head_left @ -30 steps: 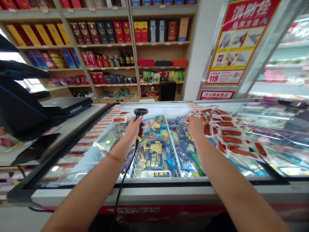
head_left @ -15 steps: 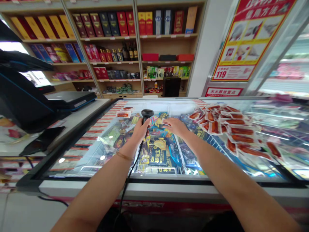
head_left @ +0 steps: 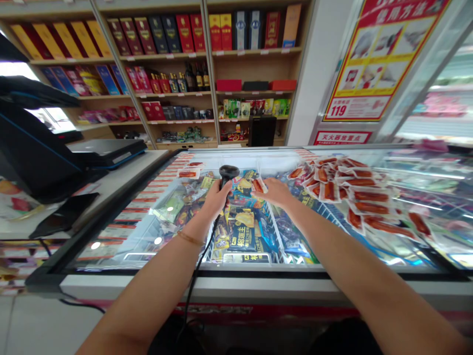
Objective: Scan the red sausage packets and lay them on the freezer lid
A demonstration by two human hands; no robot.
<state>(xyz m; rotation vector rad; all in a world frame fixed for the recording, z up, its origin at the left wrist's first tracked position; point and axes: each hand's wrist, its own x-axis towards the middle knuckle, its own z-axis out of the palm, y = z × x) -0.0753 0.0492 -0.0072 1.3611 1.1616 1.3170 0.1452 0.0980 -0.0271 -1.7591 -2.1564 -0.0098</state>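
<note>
My left hand (head_left: 218, 198) is wrapped round the handle of a black barcode scanner (head_left: 229, 171), whose head points away from me and whose cord trails down past my wrist. To its right, my right hand (head_left: 275, 192) holds a small vacuum-packed sausage (head_left: 258, 185) in a clear and white pouch, the reddish meat facing up. Both hands are above the glass top of a chest freezer (head_left: 129, 231). A loose pile of similar packed sausages (head_left: 360, 190) lies on the glass to the right of my right hand.
Two more sausage packs (head_left: 187, 173) lie on the glass at the far left. Wire baskets of bagged frozen goods (head_left: 242, 229) show through it. A counter with a black weighing scale (head_left: 107, 152) stands left. Shelves of boxed bottles (head_left: 173, 34) line the back wall.
My right hand has turned slightly, bringing the sausage pack into clearer view between its fingers. The scanner in my left hand has shifted a little to the right.
</note>
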